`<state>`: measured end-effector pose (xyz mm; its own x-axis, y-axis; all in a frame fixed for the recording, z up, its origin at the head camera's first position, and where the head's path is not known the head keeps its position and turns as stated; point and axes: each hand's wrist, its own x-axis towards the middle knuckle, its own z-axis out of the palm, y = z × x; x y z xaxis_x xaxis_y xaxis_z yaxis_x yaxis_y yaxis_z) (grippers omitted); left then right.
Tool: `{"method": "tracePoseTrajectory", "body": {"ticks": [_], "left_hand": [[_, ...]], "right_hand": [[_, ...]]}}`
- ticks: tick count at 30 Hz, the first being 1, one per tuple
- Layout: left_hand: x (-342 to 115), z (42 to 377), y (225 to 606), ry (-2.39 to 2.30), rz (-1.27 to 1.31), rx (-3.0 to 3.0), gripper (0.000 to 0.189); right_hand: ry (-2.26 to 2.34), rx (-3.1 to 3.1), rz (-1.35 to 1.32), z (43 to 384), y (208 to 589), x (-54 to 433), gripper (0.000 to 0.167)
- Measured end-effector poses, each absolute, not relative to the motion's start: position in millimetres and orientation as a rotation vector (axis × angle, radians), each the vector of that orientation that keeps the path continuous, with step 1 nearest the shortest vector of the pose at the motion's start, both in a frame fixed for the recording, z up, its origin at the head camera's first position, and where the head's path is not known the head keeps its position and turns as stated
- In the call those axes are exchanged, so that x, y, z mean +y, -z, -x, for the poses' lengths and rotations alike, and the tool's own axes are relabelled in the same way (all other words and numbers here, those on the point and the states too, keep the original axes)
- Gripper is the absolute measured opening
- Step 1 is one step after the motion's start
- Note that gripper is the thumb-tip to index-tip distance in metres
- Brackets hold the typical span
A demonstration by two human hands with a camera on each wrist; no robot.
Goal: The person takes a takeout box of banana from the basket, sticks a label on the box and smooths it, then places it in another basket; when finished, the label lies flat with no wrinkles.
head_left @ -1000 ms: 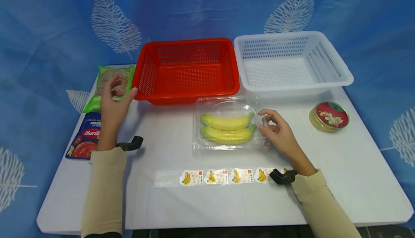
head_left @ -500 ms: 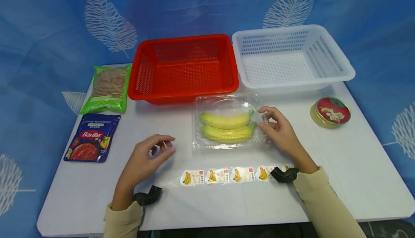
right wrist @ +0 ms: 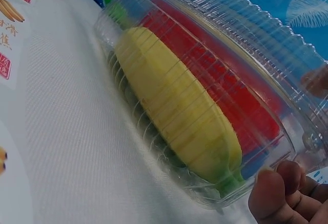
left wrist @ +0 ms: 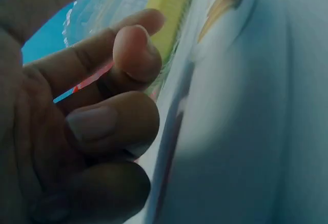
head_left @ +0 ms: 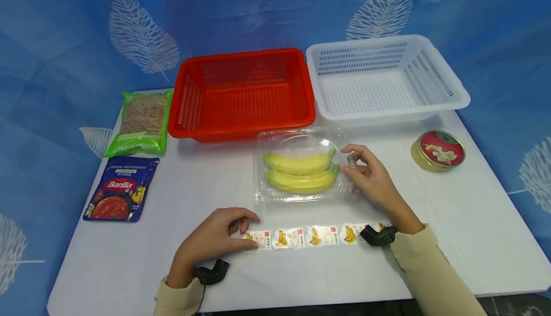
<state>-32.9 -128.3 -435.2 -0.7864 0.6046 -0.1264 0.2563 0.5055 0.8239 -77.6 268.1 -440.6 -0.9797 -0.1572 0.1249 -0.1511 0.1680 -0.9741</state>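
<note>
Two bananas lie in a lidded clear plastic box at mid-table. My right hand pinches the box's right edge with thumb and fingertips; in the right wrist view the thumb is at the box's corner. A strip of banana stickers lies flat in front of the box. Over the strip's left end is my left hand, thumb and index finger apart, partly covering the first sticker. Nothing is held between those fingers in the left wrist view, where the bent fingers are near the table.
Behind the box stand a red basket and a white basket. A green-edged bag and a blue Barilla pouch lie at the left. A round gold tin stands at the right.
My left hand has come from over the green-edged bag, rightward and toward the table's front, to the sticker strip's left end. My right hand stays at the box's edge.
</note>
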Motion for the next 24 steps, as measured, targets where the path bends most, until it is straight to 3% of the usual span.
{"method": "tracePoseTrajectory", "body": {"ticks": [7, 24], "left_hand": [[-117, 32, 438, -0.968, -0.799, 2.423, 0.039], [-115, 33, 438, -0.949, -0.700, 2.447, 0.038]], "right_hand": [[1.967, 2.415, 0.297, 73, 441, 269, 0.039], [1.944, 2.432, 0.306, 76, 440, 267, 0.040]]}}
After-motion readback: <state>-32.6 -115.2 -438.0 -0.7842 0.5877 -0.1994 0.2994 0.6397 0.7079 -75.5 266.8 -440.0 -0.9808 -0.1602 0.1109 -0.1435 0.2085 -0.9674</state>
